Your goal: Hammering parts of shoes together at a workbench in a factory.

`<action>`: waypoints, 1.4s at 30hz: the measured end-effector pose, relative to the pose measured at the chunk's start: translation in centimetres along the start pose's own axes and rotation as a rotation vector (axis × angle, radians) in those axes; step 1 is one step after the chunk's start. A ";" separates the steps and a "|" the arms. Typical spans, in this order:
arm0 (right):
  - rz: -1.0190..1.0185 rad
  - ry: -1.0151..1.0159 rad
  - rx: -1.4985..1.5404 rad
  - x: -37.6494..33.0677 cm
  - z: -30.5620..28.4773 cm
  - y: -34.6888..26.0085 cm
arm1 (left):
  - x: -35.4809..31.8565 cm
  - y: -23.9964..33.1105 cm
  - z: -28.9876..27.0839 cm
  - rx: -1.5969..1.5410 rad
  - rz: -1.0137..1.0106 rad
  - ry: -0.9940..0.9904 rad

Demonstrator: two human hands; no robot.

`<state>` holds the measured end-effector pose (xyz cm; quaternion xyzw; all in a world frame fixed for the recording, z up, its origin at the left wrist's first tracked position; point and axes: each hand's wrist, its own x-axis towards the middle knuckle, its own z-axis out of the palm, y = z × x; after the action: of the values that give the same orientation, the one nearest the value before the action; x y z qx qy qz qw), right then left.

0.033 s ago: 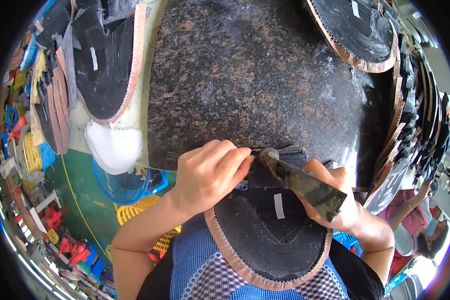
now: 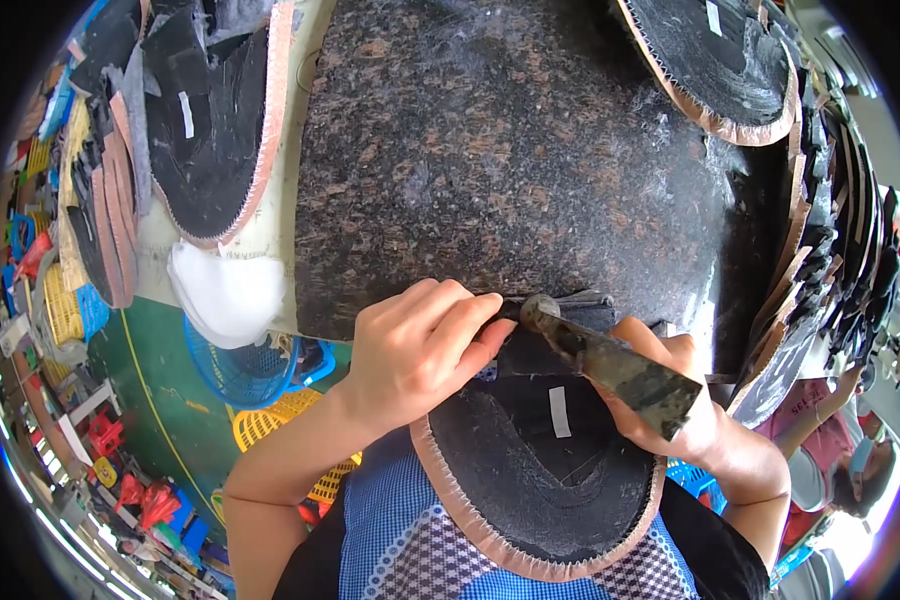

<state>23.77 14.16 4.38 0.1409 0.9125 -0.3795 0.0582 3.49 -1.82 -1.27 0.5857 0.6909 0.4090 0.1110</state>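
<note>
Two hands gripping: L hand [image 2: 415, 345] thumb + index pinched on top edge of a black U-shaped shoe upper [image 2: 530, 490], which lies below the grip, over a blue checked apron [image 2: 385, 510], just beside a speckled granite slab [image 2: 470, 150]. R hand [image 2: 705, 428] clamped round a stained hammer [image 2: 630, 375], handle hidden. Blue basket [image 2: 235, 375] + yellow basket [image 2: 265, 425] lower L, contents too small to ID.

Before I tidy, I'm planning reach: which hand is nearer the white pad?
Left. The left hand is right of the white pad, lower in view; the right hand is farther right.
</note>
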 end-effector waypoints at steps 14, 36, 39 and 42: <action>0.047 -0.099 0.047 2.9 -2.8 -0.9 | -0.8 -0.2 -0.2 0.088 0.097 -0.016; 0.069 -0.025 0.114 2.1 -1.4 0.2 | -0.9 -0.5 0.1 0.024 0.026 0.014; 0.076 -0.008 0.029 2.5 -2.0 -0.4 | -1.0 -0.3 -0.1 0.079 0.079 -0.005; -0.150 -0.040 -0.022 3.0 -2.2 -1.5 | -1.0 0.1 -0.3 0.173 0.168 -0.039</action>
<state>20.48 15.33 6.27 0.0637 0.9233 -0.3755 0.0494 3.64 -2.81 -1.35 0.6567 0.6700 0.3442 0.0386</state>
